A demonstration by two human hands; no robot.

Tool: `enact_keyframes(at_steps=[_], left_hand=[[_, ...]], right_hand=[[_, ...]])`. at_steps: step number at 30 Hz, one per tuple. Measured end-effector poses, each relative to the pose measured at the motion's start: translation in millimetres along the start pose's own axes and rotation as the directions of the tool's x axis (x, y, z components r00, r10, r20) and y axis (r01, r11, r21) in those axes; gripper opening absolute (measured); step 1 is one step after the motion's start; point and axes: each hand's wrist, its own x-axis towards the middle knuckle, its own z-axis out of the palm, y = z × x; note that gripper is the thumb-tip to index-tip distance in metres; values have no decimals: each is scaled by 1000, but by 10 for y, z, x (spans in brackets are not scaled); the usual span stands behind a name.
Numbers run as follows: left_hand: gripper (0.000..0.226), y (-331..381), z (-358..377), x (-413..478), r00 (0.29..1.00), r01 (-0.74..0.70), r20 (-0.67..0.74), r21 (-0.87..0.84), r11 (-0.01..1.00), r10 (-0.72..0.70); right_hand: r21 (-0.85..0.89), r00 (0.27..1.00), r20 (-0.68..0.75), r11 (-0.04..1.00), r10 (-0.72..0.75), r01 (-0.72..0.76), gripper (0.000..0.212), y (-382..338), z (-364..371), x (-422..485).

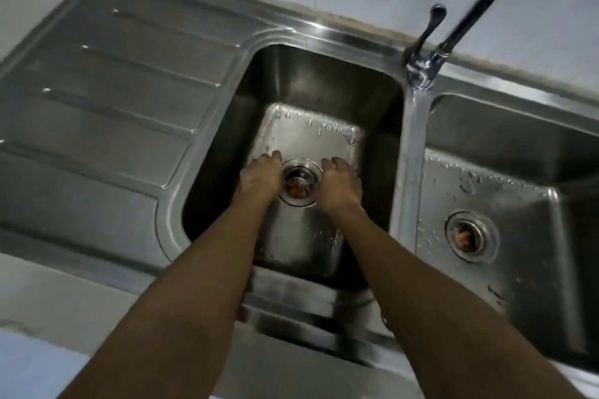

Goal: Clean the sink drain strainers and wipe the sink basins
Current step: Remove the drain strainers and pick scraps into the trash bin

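Drainboard (107, 100): ribbed steel, fills the 9 o'clock side of the view. Nothing on it.

Left basin (311, 129): deep, with droplets on the floor toward 12 o'clock. Both forearms reach into it from 6 o'clock.

Left hand (261, 176): at 9 o'clock of the left strainer (299, 183), just beside its rim. The fingers are stretched forward, near-flat toward the basin floor, and hold nothing that shows. Motion blur hides whether the palm touches the steel.

Left strainer: seated in its drain between the two hands. Reddish-brown matter shows in the cup.

Right hand (340, 181): at 3 o'clock of the same strainer, close to the rim. The fingers are loosely curved and empty, with the thumb side nearest the ring. I cannot tell if it touches.

Tap (421, 65): on the back ledge at 1 o'clock, above the divider. Its spout runs up out of view.

Right basin (518, 204): wet floor. The right strainer (468, 235) is in place at 4 o'clock of the view and also holds reddish debris. No hand is near it.

Step, as I judge it: early, at the first strainer, with the hands bracketing it for a lift-out. No cloth or sponge in sight.

The next move calls for fingertips under or inside the ring and a straight upward pull. The cup should stay level so the debris does not tip back into the drain.
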Motion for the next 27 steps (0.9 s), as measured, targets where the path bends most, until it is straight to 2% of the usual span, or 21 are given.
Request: enact_keyframes(at_steps=[3,8,13,21,24,27], left_hand=[[40,51,80,183,999,32,21,18,999,-33],[45,111,283,437,996,91,19,73,993,-92],[37,162,409,539,984,177,-9,106,979,-177],[53,196,351,407,984,173,-26,-31,985,-173],[48,220,204,276,986,162,-16,-147,976,-166],[40,233,-8,72,980,187,-16,-279,942,-199]], right_hand=[[-2,993,-86,997,82,-82,66,10,147,148],[-29,980,-110,985,167,-172,83,64,437,388],[0,968,-178,983,180,-183,66,39,641,451],[78,946,-207,968,250,-239,57,-102,582,451],[97,956,-153,967,250,-238,55,-99,399,396],[198,972,18,952,233,-232,55,-44,150,284]])
